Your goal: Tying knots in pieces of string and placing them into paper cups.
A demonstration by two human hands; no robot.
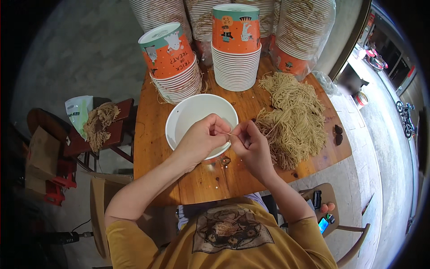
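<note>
Nearest the body: left hand (204, 136) and right hand (251, 145) meet over the near rim of a white paper bowl (188, 117) that sits upright on the wooden table (152, 157). Fingertips of both hands are pinched together on a thin tan string (231, 134), a short taut piece running between them; whether it is being knotted or threaded through the rim cannot be told. The bowl's inside looks bare.

Just right of the hands: a loose heap of tan string pieces (291, 119), large, lying on the table and touching nothing stacked. Judgement: much stock is left to use.

Further back: two stacks of orange printed bowls, upside down, one left (172, 62) and one centre (236, 47). Strands hang at the rims of the left stack, so these seem to be finished pieces. Behind them, bagged sleeves of bowls (300, 31), apparently not yet worked.

Judgement: work is mid-run; one bowl in hand, many done, many remaining.

Off to the left, a chair (118, 127) carries another tan bundle (99, 122).
</note>
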